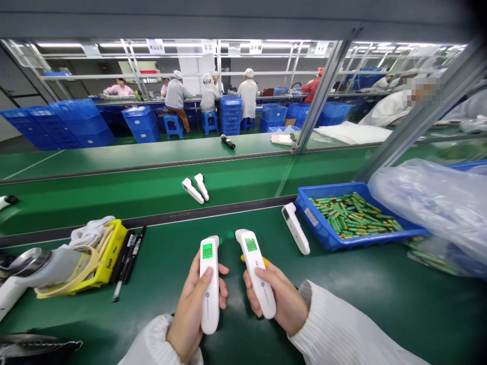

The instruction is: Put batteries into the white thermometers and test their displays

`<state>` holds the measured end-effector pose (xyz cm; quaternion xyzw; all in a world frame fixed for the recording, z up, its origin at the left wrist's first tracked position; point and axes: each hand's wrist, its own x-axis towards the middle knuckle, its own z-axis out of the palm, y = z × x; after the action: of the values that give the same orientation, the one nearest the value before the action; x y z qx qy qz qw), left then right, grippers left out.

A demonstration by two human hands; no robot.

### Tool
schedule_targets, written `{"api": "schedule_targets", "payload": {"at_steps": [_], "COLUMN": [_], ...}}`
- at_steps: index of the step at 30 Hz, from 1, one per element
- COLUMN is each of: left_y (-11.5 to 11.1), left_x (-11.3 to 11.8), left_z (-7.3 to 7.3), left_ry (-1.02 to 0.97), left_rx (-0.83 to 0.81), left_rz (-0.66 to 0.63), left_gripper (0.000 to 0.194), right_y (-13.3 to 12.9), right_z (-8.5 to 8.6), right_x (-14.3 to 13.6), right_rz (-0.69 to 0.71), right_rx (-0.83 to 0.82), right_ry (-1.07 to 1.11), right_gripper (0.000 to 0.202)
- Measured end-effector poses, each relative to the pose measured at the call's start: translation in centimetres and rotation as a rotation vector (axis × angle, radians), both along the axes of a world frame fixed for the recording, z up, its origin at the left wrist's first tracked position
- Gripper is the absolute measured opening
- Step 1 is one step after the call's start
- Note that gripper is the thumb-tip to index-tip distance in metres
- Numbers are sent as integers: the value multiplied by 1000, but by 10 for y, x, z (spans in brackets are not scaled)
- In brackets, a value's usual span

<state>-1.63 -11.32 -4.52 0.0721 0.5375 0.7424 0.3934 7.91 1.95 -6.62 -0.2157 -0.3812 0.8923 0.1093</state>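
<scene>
My left hand is wrapped round a white infrared thermometer, its thumb lying on the front of the handle. A second white infrared thermometer is in my right hand, whose thumb also rests on the handle. Both screens glow green with digits, and the two heads face each other with a small gap between them. Something yellow-orange shows at the right index finger, partly hidden behind the thermometer. Another thermometer lies on the green bench to the right of my hands, its screen dark.
A blue tray of green batteries stands right, beside a clear plastic bag. Left are a yellow bin and several pens. Two thermometers lie on the green belt ahead. People work beyond.
</scene>
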Motion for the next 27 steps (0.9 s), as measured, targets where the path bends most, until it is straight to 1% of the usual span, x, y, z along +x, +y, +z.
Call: {"api": "schedule_targets", "payload": {"at_steps": [3, 6, 9, 11, 14, 17, 19, 22, 25, 27], "left_y": [0, -2, -4, -5, -6, -7, -7, -7, -8, -8], "left_x": [0, 2, 4, 7, 10, 13, 13, 13, 13, 13], "left_z": [0, -3, -7, -8, -5, 0, 2, 2, 0, 0], "left_ry": [0, 40, 107, 117, 107, 94, 64, 54, 87, 88], "left_rx": [22, 68, 105, 133, 154, 149, 147, 149, 143, 138], "left_rz": [-11, -67, -143, -174, -196, -206, -207, -210, -222, -231], "left_gripper": [68, 74, 79, 81, 82, 82, 81, 81, 80, 78], "right_y": [0, -1, -4, -6, -8, -10, -11, -14, -15, -15], "right_z": [1, 1, -1, -2, -2, 0, 1, 0, -4, -6], "right_x": [1, 3, 4, 5, 6, 8, 10, 12, 14, 13], "right_rz": [19, 79, 174, 202, 195, 185, 177, 170, 152, 147], "right_rx": [21, 107, 171, 179, 214, 275, 268, 266, 337, 353], "right_ry": [-4, 5, 73, 119, 126, 92, 79, 63, 45, 41], "right_gripper": [39, 33, 34, 40, 50, 50, 52, 55, 52, 50]}}
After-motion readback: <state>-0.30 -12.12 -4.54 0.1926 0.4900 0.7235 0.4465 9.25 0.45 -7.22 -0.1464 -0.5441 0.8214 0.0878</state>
